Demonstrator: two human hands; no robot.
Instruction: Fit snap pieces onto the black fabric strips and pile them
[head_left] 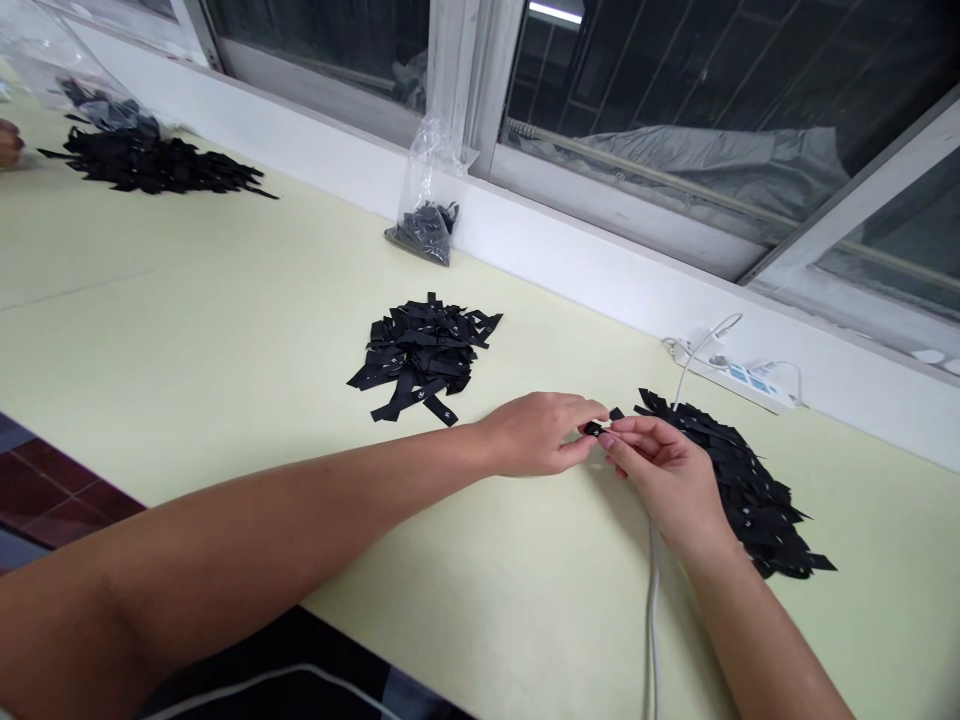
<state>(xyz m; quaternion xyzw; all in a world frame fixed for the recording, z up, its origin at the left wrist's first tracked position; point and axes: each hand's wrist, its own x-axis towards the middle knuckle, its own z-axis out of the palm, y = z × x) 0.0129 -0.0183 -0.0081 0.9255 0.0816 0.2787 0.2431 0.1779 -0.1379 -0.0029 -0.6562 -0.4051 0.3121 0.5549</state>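
Observation:
Between my two hands is a small black fabric label [594, 429] with a light mark on it. My left hand [541, 432] reaches in from the left with its fingertips closed at the label's left end. From the right, my right hand [664, 470] pinches the label's other end between thumb and fingers. To the left lies a loose pile of black labels [424, 350], several with small white print. A larger pile of similar labels [750, 490] spreads just beyond my right hand, and part of it is hidden by that hand.
A clear plastic bag [427, 215] with dark pieces stands against the wall ledge. Another black heap [157, 160] lies far left, near another person's hand [9, 145]. A white power strip [739, 380] sits by the ledge; a pale cable [654, 610] crosses the table [225, 330].

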